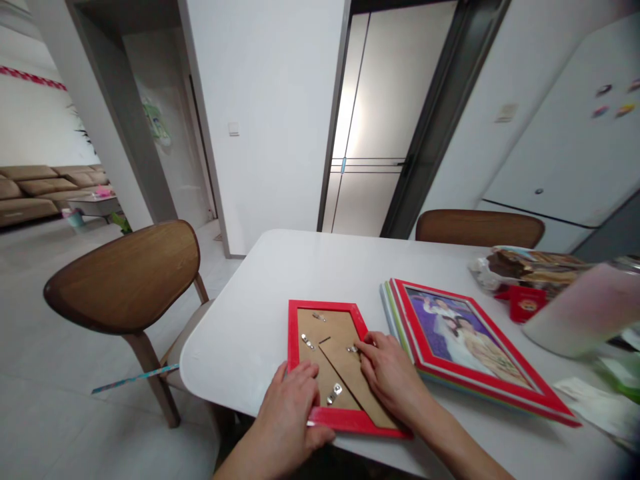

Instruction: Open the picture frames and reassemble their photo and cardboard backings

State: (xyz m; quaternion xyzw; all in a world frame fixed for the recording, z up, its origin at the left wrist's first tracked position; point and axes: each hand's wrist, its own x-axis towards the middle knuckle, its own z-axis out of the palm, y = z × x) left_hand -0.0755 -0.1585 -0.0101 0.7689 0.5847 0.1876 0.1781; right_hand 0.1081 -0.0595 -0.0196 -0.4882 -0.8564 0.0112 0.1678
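Observation:
A red picture frame [345, 419] lies face down on the white table, its brown backing board [313, 323] showing. Several small metal clips and a slanted stand strip are on the board. My left hand [295, 407] grips the frame's lower left edge, fingers on top and thumb by the near edge. My right hand [390, 370] rests on the right side of the board, its fingertips pinched at the metal clip [353, 349] there.
Right of my hands, a stack of frames [420, 357] has a red one with a photo on top. Farther right are a pinkish container [580, 310], a red packet [527, 305] and plastic bags [530, 267]. Chairs stand left [130, 280] and behind [480, 228] the white table [240, 320].

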